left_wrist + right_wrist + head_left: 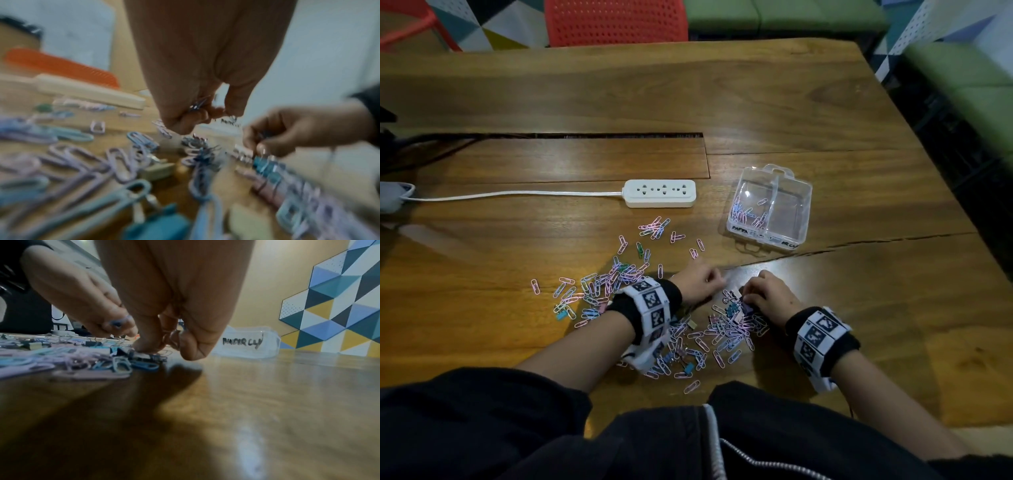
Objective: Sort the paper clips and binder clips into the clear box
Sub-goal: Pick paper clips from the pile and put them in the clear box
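Note:
Pastel paper clips (pixel 599 284) and small binder clips (pixel 731 310) lie scattered over the wooden table (pixel 859 308) in front of me. The clear box (pixel 799 192) stands open at the far right. Its left compartment holds several paper clips, and its near wall (pixel 246 344) carries a handwritten binder clip label. My left hand (pixel 703 279) hovers just above the pile with its fingers curled around a few metal clips (pixel 197 105). My right hand (pixel 748 299) is down on the pile beside it, and its fingertips (pixel 144 344) pinch a dark binder clip (pixel 148 356).
A white power strip (pixel 659 193) with its cable lies behind the clips. A long crack (pixel 859 244) runs across the table near the box. A slot (pixel 585 136) cuts the tabletop further back. A red chair (pixel 616 20) stands behind the table's far edge.

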Demonstrator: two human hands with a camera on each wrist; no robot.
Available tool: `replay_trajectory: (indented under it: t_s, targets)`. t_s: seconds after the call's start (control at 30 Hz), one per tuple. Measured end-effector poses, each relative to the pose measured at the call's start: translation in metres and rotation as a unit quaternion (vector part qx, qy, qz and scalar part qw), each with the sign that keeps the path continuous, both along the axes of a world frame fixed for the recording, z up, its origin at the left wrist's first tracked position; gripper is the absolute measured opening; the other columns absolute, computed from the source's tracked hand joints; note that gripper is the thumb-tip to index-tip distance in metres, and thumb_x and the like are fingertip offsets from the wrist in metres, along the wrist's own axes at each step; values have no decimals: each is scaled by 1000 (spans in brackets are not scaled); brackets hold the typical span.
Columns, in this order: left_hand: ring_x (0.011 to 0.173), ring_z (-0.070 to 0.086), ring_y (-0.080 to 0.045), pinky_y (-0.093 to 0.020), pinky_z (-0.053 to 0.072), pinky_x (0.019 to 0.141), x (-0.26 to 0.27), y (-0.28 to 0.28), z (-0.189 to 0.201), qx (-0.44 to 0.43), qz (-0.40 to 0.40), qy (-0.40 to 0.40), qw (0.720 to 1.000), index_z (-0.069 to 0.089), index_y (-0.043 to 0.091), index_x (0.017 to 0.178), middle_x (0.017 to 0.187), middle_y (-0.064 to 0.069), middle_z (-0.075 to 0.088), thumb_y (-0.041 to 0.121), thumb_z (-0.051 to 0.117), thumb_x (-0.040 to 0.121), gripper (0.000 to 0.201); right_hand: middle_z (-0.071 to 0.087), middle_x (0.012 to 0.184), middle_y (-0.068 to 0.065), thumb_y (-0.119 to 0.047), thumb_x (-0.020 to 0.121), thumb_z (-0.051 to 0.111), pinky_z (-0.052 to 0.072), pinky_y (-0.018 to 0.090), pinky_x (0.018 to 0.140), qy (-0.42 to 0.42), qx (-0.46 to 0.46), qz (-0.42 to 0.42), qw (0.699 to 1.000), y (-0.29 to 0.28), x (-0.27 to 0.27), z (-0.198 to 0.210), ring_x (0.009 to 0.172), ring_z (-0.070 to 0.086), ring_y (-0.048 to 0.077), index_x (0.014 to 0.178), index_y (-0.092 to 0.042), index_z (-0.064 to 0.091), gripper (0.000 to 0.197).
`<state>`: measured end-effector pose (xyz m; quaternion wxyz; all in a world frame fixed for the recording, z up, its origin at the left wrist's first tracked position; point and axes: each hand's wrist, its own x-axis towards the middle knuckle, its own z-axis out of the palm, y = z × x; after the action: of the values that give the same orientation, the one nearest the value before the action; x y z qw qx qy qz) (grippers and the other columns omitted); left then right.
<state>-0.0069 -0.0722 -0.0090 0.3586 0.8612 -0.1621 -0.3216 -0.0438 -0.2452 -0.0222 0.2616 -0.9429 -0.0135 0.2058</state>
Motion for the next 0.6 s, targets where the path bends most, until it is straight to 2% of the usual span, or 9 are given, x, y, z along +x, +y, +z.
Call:
replay_trajectory:
  t_s: [0.07,0.1,0.17,0.23,0.3,0.37,0.47,0.53,0.6]
  targets:
    - [53,41,-7,-16,39,46,3,1,3,-121,114,129,978,45,16,69,68,4,47,14,51,92,23,41,93,3,-10,90,51,26,12,73,-6,22,-4,1000,-2,-3,2,90,41,12,102,0,63,19]
    - [47,42,-7,-16,36,41,4,2,5,-172,160,185,954,44,15,68,67,1,49,8,52,90,25,42,94,4,-7,89,52,26,10,72,-6,34,-5,999,-3,-4,3,90,42,12,101,0,62,18]
    - [39,47,-5,-15,36,37,6,2,7,-245,210,260,910,42,12,68,68,-6,53,-3,47,89,26,42,96,3,-4,86,55,28,9,73,4,45,-8,999,-5,-6,5,91,42,11,102,-1,61,17]
    - [37,51,-4,-13,38,35,6,0,9,-264,225,288,893,42,10,71,69,-10,54,-7,41,90,25,43,95,2,-7,85,59,30,14,76,12,42,-14,999,-6,-5,5,91,43,12,101,-2,61,18]
    - [37,50,-5,-14,38,35,5,-3,9,-248,230,286,897,43,10,75,70,-9,54,-8,37,90,24,44,93,1,-10,84,61,32,18,76,14,35,-18,999,-5,-4,5,90,43,13,97,-5,60,15]
    - [42,43,-9,-15,34,34,3,-6,9,-226,236,286,901,45,10,79,67,-5,49,-9,32,88,25,43,90,0,-12,83,61,32,17,72,10,27,-14,999,-5,-3,4,89,43,13,92,-8,60,9]
    - [41,31,-8,-14,24,36,1,-12,8,-198,240,275,909,48,11,78,58,1,37,-5,32,86,24,42,90,1,-14,85,60,32,19,78,4,6,-5,1000,-3,-2,1,87,43,13,86,-11,57,5]
    - [40,33,-6,-14,25,37,1,-16,9,-149,207,217,942,50,14,73,56,4,39,8,40,91,22,41,91,2,-16,87,57,32,20,80,9,-2,-3,1000,-2,-2,0,87,42,14,87,-7,58,9]
    - [57,46,-11,-18,35,47,-1,-18,7,-44,122,73,989,53,17,71,65,4,48,16,50,91,20,40,91,3,-15,88,55,31,19,79,12,-3,0,1000,-1,-3,-2,87,40,14,86,-6,57,10]
